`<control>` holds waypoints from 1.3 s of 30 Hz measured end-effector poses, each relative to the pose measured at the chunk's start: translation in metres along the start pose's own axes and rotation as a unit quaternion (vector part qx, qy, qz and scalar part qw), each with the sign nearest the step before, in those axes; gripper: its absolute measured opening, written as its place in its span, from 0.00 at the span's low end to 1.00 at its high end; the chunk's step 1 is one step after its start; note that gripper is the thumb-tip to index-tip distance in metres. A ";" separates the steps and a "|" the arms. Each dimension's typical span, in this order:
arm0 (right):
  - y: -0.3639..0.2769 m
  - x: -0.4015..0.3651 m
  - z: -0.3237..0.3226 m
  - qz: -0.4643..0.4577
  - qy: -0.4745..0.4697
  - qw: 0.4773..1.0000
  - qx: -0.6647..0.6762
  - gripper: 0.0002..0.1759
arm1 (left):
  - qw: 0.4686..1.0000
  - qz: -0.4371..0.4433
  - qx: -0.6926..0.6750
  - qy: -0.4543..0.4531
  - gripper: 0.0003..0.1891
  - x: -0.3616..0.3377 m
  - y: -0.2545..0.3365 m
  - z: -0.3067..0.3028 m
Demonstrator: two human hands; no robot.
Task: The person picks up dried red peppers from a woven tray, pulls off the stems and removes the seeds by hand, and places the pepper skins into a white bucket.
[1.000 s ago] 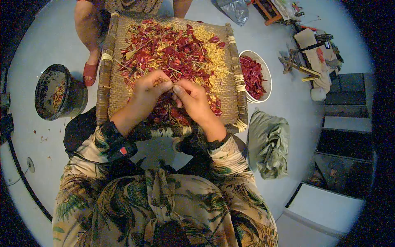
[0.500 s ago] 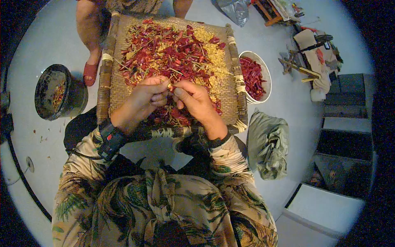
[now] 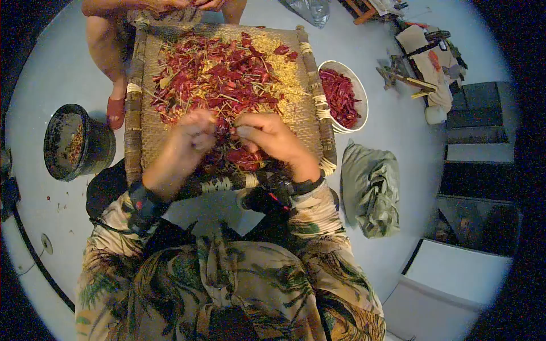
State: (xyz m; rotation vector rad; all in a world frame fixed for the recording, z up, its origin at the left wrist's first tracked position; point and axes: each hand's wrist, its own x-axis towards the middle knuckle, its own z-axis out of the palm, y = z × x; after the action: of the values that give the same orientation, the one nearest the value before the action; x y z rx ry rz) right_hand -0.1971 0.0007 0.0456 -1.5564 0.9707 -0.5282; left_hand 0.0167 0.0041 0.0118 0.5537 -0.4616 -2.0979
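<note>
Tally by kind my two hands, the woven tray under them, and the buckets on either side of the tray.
Hands: 2, the left hand and right hand
Woven tray: 1
Buckets: 2, the black bucket and white bucket
Total: 5

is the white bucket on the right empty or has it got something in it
Not empty: red chilies lie inside the white bucket, visible through its open top.
</note>
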 end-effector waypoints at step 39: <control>0.122 0.032 -0.067 0.100 0.263 0.916 -0.287 0.11 | 0.980 0.031 0.177 0.083 0.04 0.008 0.008 -0.001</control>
State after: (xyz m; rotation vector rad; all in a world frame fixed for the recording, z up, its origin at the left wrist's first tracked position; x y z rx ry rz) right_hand -0.2671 -0.0628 -0.0610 -1.8346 1.8051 -0.5568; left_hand 0.0183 -0.0068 0.0131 0.9008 -0.7524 -1.9001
